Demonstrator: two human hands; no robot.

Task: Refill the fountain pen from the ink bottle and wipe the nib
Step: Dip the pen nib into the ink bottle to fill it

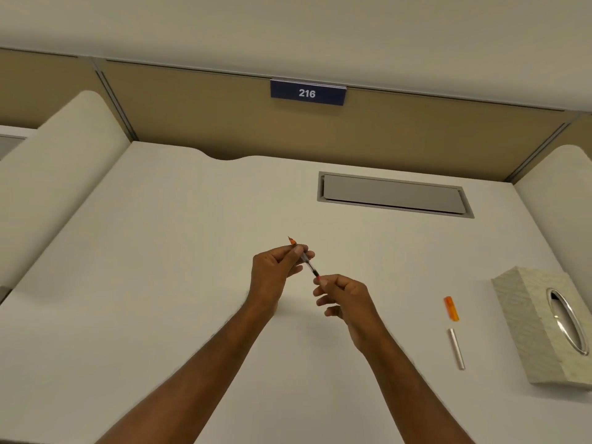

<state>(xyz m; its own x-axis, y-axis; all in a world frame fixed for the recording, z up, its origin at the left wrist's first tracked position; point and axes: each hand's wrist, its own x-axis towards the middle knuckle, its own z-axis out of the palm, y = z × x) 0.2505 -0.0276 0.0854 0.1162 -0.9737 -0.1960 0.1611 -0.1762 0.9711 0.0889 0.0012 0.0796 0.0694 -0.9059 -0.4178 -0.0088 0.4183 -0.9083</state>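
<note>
Above the middle of the white desk (pixel 160 283) I hold the pen's inner section (pixel 309 265), a clear converter tube with an orange nib end pointing up and away. My left hand (pixel 275 270) grips it near the nib. My right hand (pixel 342 296) pinches the small red knob at the tube's rear end with thumb and forefinger. An orange pen part (pixel 451 308) lies on the desk to the right, and a silver metal tube (pixel 456 348) lies just below it. No ink bottle is in view.
A pale patterned tissue box (pixel 525 315) with an oval silver opening stands at the right edge. A closed grey cable hatch (pixel 394 195) is set into the desk at the back right. Beige partitions carry a blue "216" sign (pixel 307 92).
</note>
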